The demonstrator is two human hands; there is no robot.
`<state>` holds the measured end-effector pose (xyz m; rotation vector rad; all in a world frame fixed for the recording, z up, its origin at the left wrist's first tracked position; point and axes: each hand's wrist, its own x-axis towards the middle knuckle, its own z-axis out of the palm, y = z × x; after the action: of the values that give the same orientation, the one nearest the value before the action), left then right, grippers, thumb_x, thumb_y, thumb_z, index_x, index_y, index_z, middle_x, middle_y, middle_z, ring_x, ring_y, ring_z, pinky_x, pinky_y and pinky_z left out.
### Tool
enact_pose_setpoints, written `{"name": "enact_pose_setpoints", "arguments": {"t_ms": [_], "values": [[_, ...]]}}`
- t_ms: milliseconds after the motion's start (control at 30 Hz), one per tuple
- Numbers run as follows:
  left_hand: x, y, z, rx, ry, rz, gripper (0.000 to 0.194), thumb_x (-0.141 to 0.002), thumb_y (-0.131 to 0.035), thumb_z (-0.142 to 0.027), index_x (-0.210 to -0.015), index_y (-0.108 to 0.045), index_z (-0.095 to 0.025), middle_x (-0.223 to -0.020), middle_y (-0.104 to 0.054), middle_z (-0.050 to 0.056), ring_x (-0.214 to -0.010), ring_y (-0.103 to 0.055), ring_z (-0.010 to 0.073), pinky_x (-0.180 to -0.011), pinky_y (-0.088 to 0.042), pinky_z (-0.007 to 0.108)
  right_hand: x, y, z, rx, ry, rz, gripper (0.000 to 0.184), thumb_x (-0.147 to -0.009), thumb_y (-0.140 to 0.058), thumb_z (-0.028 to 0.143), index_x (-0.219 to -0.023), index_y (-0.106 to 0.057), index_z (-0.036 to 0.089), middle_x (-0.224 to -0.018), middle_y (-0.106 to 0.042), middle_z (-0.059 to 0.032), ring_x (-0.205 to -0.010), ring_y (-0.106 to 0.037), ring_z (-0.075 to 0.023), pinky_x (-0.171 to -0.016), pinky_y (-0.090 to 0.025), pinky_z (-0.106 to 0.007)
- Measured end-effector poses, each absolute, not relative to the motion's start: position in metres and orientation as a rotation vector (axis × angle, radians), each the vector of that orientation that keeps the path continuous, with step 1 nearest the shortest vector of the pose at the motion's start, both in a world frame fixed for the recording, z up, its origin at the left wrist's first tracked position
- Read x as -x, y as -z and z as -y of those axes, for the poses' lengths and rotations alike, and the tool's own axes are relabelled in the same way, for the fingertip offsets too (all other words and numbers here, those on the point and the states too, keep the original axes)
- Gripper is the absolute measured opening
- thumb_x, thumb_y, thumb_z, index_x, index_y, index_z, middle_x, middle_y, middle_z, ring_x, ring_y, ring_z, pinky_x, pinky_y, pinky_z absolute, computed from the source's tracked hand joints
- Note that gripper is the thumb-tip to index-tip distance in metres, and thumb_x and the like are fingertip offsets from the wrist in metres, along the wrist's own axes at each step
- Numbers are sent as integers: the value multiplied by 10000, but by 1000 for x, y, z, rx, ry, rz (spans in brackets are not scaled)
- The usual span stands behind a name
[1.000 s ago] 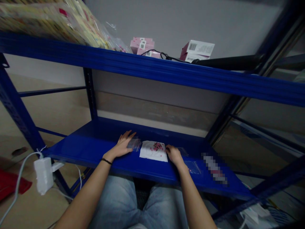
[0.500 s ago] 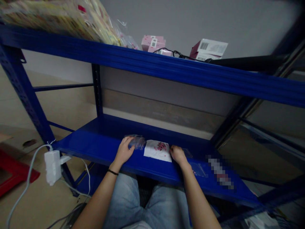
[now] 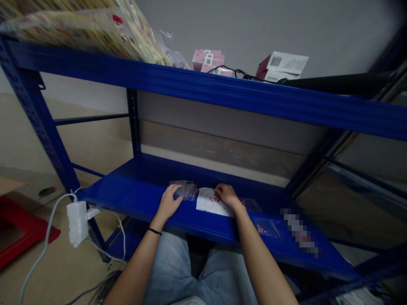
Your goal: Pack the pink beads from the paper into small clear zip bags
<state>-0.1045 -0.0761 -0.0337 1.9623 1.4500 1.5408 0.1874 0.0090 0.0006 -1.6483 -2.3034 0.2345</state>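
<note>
A flat white sheet lies on the blue shelf board with a small heap of red and pink beads on it. Over that heap my right hand is bent with its fingertips down in the beads; whether any are pinched cannot be seen. To the left, my left hand lies on the near edge of several clear plastic bags, thumb spread from the fingers. Right of the sheet, one clear bag is partly covered by my right wrist. Nearer the front edge is another clear bag with a few red and pink pieces.
An upper blue beam crosses above my hands. On that upper level are a big bag of yellowish packets, pink boxes and a white-and-maroon box. A white power adapter hangs at the left, near a red stool.
My right hand has moved left from the sheet's right edge onto the beads. My left hand stays at the clear bags. The view has shifted slightly.
</note>
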Motion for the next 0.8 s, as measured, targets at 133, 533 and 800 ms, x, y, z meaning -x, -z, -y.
{"name": "enact_pose_setpoints", "arguments": {"t_ms": [133,533,800], "values": [[106,32,77,-1895,-1549,-1426,301,-778,-579,-161,-1059,-672,-212,-1102,-673,80,-1063,-615,264,-951,-456,401,-178,8,-13,1615,-211,2343,227,-917,-526,227,-853,-741,189,-931,-733,-67,-841,-654,-167,-709,-375,-223],[116,40,75,-1679,-1642,-1328,264,-802,-598,-244,-1051,-679,-215,-1113,-679,71,-1060,-619,254,-904,-462,366,-262,-10,22,1614,-74,1951,312,-930,-434,323,-970,-720,204,-983,-715,-76,-923,-649,-210,-789,-440,-270],[117,42,73,-1613,-1660,-1307,261,-786,-623,-292,-1023,-698,-212,-1086,-691,66,-1027,-628,258,-866,-465,350,-380,-1,82,2284,-367,1853,270,-867,-532,301,-1025,-713,179,-1021,-737,-99,-918,-683,-225,-731,-463,-267]]}}
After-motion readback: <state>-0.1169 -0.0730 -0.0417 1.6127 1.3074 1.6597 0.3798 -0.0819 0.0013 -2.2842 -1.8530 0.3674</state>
